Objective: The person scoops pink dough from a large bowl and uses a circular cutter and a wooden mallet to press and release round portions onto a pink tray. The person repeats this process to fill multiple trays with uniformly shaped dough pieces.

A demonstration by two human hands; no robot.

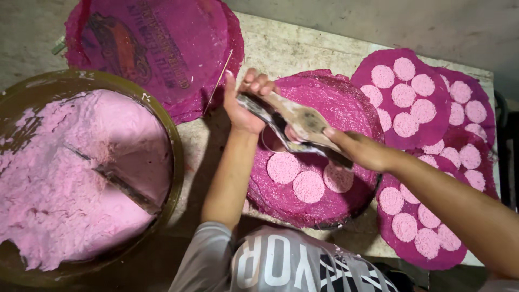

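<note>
- Here, our left hand [243, 111] and right hand [361, 151] each keep a closed grip on the scraper [303, 121] over the ring mould [272, 141].
- Three pink discs [308, 186] lie on the middle cloth [340, 103]; room remains.
- Cloths at right are filled; the left tub [172, 135] holds plenty of paste [54, 189].

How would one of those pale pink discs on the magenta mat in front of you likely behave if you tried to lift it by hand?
Each pale pink disc looks thin, grainy and moist, like the mix in the basin, so it would probably sag or crumble. It lies flat, so rolling seems unlikely. It may also cling to the woven magenta mat.
</note>
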